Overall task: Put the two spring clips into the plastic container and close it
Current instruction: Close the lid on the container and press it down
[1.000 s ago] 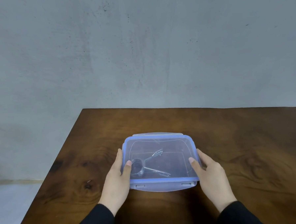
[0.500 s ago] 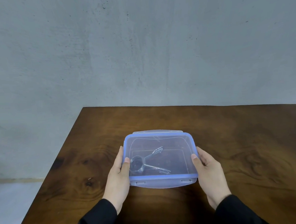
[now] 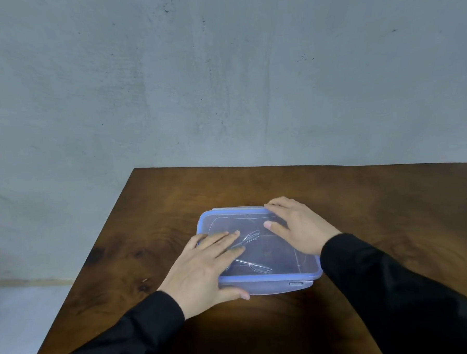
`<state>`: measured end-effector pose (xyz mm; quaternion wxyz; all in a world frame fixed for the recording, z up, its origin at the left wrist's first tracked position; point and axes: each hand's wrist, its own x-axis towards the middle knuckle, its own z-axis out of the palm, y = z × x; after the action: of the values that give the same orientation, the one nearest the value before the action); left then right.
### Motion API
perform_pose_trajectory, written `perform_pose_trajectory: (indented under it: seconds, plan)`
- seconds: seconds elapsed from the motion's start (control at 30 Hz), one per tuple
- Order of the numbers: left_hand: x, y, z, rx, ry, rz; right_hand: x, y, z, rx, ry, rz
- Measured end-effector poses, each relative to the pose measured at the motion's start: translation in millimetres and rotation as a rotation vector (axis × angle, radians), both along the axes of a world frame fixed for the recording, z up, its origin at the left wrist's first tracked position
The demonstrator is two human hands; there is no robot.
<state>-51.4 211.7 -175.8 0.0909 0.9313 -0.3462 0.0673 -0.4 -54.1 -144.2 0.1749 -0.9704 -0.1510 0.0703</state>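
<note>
A clear plastic container with a blue-rimmed lid sits on the wooden table. Its lid lies on top. Through the lid I see metal spring clips inside, partly hidden under my left hand. My left hand lies flat on the lid's near left part, fingers spread, thumb down along the front wall. My right hand rests flat on the lid's far right part, fingers over the far rim. Neither hand holds anything.
The dark wooden table ends at a left edge close to the container, with pale floor beyond. A grey wall stands behind the table's far edge. A front latch tab shows on the container.
Both hands left the container's sides and came to lie flat on top of the lid. The container has turned slightly and sits a bit nearer in view.
</note>
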Motion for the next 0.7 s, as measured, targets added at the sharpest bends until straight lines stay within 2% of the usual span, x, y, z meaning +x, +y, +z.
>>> perform_pose_trajectory:
  seconds: [0.13,0.3,0.43,0.7]
  plan:
    - [2.9,-2.7,-8.6,0.012,-0.014,0.003,3.4,3.2,-4.1,-0.016,-0.059,-0.028]
    - [-0.6,-4.3,-27.4,-0.034,-0.199,-0.024,6.9,5.1,-6.4,-0.015,-0.068,-0.042]
    - [0.6,-4.5,-33.3,-0.015,-0.28,-0.022,11.4,4.3,-9.3,-0.025,-0.07,-0.037]
    - [0.2,-5.1,-33.3,-0.04,-0.255,-0.006,14.8,3.1,-13.2,-0.068,-0.084,-0.01]
